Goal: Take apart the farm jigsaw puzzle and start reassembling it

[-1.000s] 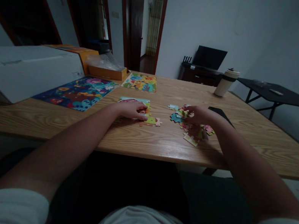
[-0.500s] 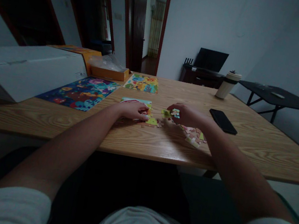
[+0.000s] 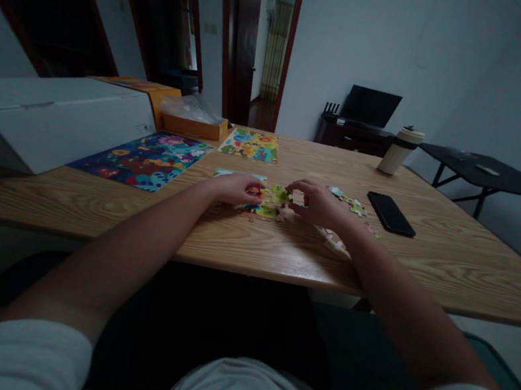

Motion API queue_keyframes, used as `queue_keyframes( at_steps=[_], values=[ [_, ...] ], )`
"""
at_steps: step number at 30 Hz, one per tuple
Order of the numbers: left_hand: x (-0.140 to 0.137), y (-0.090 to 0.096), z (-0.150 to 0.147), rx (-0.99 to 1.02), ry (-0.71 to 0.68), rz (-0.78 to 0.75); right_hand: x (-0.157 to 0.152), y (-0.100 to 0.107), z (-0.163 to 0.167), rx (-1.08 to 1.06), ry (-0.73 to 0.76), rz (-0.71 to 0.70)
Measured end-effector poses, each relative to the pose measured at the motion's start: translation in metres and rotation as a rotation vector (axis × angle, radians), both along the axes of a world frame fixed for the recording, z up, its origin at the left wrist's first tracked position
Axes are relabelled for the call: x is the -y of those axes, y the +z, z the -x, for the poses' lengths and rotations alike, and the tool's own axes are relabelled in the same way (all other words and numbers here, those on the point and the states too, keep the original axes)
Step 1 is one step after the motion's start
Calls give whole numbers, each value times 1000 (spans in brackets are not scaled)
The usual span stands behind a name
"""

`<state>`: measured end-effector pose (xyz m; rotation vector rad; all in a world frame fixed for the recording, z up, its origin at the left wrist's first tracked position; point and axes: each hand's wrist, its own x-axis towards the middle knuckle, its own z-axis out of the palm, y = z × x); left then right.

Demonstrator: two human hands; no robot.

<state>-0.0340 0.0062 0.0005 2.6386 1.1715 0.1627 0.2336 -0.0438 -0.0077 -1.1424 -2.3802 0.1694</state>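
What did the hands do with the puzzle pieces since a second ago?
The right hand left the loose pieces on its right, picked up a green piece and carried it left to the half-built puzzle, now touching it. The left hand stayed resting on that puzzle. The phone, cup and finished puzzles stayed put.

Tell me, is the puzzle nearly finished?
Not nearly. Two finished puzzles lie farther back. Only a small joined patch sits between the left hand and right hand, which presses a green piece on. Loose pieces wait beside the phone.
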Motion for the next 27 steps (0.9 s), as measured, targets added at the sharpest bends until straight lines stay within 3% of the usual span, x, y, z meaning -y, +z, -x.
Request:
queue_keyframes(
  at_steps=[7,16,22,27],
  values=[
    [2,1,-2,42,12,-60,-5,-5,4,28,-77,17],
    [8,5,-6,33,-47,-17,-7,-10,14,70,132,69],
    [8,5,-7,13,-168,-2,-12,-15,13,153,151,55],
    [12,7,-7,-23,-153,34,-5,-14,11,174,136,25]
  ],
)
